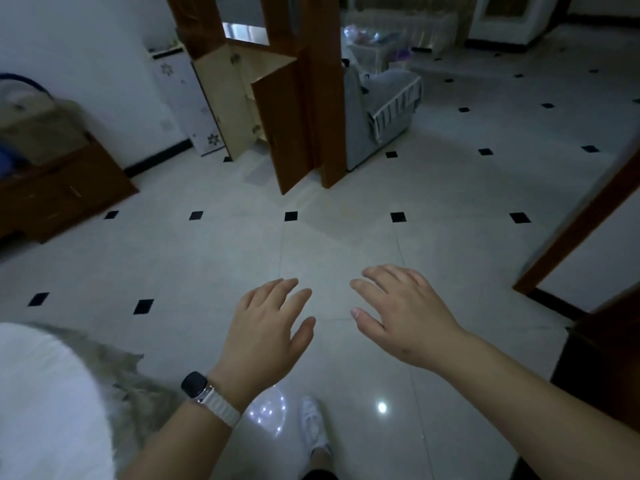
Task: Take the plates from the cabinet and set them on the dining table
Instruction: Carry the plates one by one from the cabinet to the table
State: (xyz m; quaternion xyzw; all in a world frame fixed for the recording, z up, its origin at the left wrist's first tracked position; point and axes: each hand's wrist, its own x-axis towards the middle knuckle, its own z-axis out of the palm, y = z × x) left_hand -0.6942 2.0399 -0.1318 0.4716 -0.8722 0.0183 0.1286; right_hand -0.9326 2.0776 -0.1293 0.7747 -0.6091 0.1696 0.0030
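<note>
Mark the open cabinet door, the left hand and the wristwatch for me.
open cabinet door (281, 133): head view, middle of its brown face.
left hand (266, 329): head view, back of the hand.
wristwatch (194, 384): head view, its dark face.

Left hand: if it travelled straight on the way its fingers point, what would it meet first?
The way looks free near the left hand, over bare floor. Farther on, it seems aimed at the wooden post beside the open cabinet door; depth is unclear.
</note>
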